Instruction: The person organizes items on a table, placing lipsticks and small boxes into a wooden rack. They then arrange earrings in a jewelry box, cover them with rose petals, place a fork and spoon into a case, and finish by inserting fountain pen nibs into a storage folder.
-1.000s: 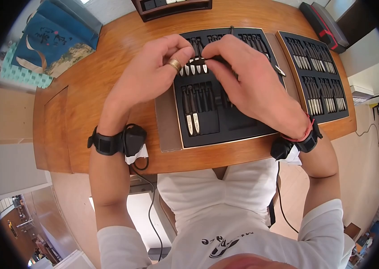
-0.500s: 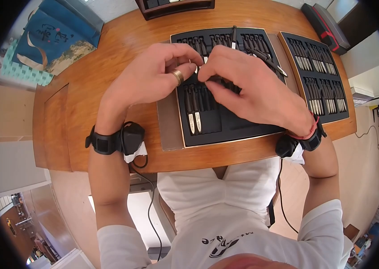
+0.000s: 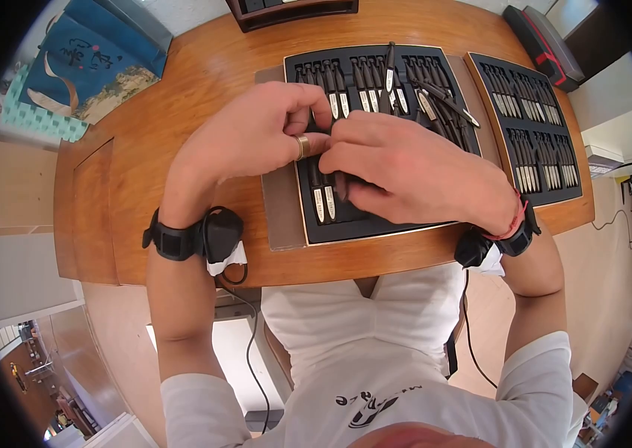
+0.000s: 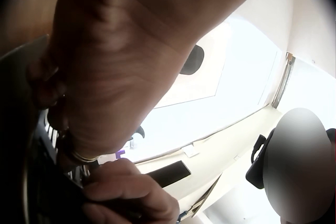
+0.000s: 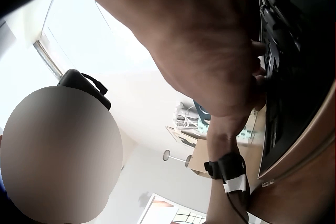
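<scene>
In the head view my right hand (image 3: pixel 420 164) reaches over a black compartment tray (image 3: pixel 398 230), its fingers curled down around a slim dark pen-like piece (image 3: pixel 341 185), mostly hidden. My left hand (image 3: pixel 252 134), wearing a gold ring on its thumb side, is just left of it. Its index finger and thumb are bent apart, with the thumb tip close to the right hand's fingers. Under the hands lie several slim black pieces with white labelled tips (image 3: pixel 318 205). Both wrist views show mostly the palms, and the fingertips there are dark.
Loose black pieces (image 3: pixel 447 116) lie piled across the tray's right side. A second filled tray (image 3: pixel 514 125) stands to the right. A black and red case (image 3: pixel 544 46) is at the back right, a dark wooden rack (image 3: pixel 297 16) at the back, and a blue bag (image 3: pixel 95 63) at the left.
Both hands have come apart from their pinch over the far compartments. The right hand has moved toward the near row, uncovering the far rows and the pile; the left hand has shifted slightly nearer.
</scene>
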Motion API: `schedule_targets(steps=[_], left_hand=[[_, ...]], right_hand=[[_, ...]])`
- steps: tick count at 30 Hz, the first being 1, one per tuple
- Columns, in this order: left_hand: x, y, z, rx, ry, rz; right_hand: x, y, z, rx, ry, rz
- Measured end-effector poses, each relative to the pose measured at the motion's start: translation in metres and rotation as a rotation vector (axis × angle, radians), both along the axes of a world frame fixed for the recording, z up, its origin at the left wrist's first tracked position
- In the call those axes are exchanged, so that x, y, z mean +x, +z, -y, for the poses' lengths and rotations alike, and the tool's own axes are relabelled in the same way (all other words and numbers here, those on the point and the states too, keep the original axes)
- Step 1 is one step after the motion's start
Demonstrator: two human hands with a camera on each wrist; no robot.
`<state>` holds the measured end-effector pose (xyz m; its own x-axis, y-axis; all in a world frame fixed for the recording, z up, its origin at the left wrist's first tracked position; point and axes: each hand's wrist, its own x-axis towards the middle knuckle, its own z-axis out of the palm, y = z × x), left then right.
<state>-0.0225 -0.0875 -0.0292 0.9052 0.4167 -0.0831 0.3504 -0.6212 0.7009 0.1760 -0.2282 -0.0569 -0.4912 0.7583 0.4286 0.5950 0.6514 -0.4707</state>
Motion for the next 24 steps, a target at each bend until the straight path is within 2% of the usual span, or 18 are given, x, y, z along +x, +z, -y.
schedule_targets(steps=[2,5,9,11,17,20,24], left_hand=[[0.0,0.001,0.002,0.005,-0.004,-0.063],[0.002,0.002,0.005,0.065,-0.011,-0.044],[0.002,0.003,0.007,0.079,0.002,-0.049],[0.002,0.005,0.007,0.075,0.005,-0.067],[0.001,0.002,0.01,0.12,-0.019,-0.064],[0.002,-0.002,0.013,0.159,-0.008,-0.047],[0.003,0.001,0.014,0.164,0.003,-0.095]], right_hand=[[0.003,-0.001,0.0,0.001,0.038,0.103],[0.009,0.007,0.001,-0.105,0.072,0.057],[0.008,0.012,0.001,-0.125,0.037,0.095],[0.006,0.006,-0.001,-0.017,0.064,0.105],[-0.004,0.006,0.004,0.066,0.008,0.245],[-0.006,0.009,0.007,0.073,-0.025,0.315],[-0.003,0.009,0.008,0.069,-0.013,0.286]])
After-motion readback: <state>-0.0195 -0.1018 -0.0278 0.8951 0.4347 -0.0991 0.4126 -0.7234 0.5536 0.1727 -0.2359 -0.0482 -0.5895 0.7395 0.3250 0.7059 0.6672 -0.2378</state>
